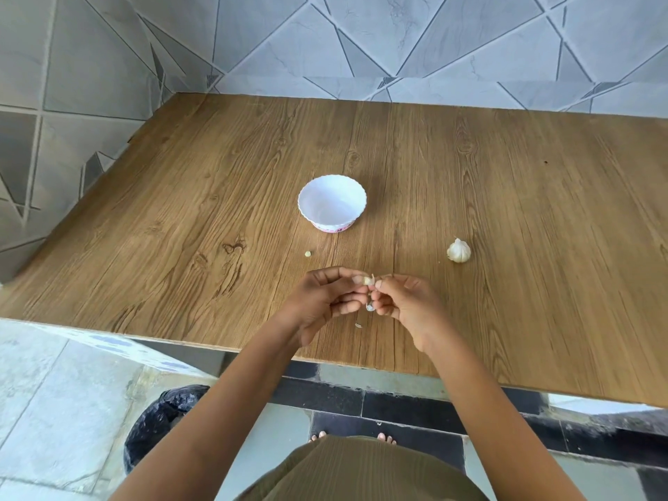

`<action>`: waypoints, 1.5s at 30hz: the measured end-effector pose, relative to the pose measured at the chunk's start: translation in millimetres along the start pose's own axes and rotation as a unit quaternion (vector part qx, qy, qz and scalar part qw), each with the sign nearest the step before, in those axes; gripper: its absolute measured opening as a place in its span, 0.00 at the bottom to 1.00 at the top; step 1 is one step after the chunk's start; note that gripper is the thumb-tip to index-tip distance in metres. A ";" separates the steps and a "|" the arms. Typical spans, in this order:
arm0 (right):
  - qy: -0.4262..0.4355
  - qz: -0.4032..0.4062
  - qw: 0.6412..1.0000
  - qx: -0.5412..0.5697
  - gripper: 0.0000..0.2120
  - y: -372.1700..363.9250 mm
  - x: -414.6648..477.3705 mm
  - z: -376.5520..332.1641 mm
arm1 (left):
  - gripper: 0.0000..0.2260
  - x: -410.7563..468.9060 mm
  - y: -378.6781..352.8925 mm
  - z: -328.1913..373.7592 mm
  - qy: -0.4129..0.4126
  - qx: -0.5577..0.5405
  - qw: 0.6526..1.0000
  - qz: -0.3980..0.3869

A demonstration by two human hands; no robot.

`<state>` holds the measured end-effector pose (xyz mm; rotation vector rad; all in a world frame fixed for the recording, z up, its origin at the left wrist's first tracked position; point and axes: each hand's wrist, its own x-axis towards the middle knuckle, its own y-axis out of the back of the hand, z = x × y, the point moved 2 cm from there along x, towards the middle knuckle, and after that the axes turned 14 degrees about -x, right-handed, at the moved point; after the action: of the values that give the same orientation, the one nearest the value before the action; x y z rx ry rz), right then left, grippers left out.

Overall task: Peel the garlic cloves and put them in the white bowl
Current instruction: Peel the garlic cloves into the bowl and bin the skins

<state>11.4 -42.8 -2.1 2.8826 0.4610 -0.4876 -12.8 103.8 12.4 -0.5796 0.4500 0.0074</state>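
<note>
Garlic clove (368,280) pinched between curled fingers (343,273) of left hand (321,301) and right hand (408,301), near white bowl (332,202).

I'm at a wooden table (506,197) with brown grain and knots, set in a corner against a wall (325,38) of pale grey marbled tiles crossed by dark slanting lines. Below the table's near edge, down to my left, a bin (162,421) lined with a black bag sits on pale stone floor tiles (47,392). A band of dark tiles (405,399) runs under the table, and my olive ribbed garment (361,471) fills the bottom.
</note>
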 end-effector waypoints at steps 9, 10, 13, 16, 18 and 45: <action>0.080 0.078 0.993 -0.034 0.09 -0.9 -6.4 -3.5 | 0.05 4.5 4.2 4.5 -0.010 -0.024 1.000 0.004; 0.078 0.076 0.993 -0.038 0.09 -1.3 -6.4 -3.8 | 0.05 5.2 4.4 4.7 -0.011 -0.029 0.999 0.007; 0.082 0.083 0.991 -0.067 0.10 0.3 -5.8 -1.5 | 0.06 7.5 7.3 5.0 -0.015 -0.051 0.998 0.022; 0.134 0.124 0.963 -0.196 0.08 5.0 -4.0 5.4 | 0.07 8.1 11.8 6.7 -0.014 -0.065 0.997 0.033; 0.182 0.145 0.930 -0.283 0.05 5.0 -2.9 10.3 | 0.08 7.9 14.2 8.2 -0.016 -0.054 0.998 0.032; 0.218 0.253 0.851 -0.405 0.10 -16.6 -18.1 29.8 | 0.10 11.7 70.2 68.3 -0.215 0.359 0.889 0.184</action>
<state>-19.0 -39.0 -25.7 2.1103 -0.0656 0.3848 16.4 197.6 21.3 0.2511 0.0973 0.3152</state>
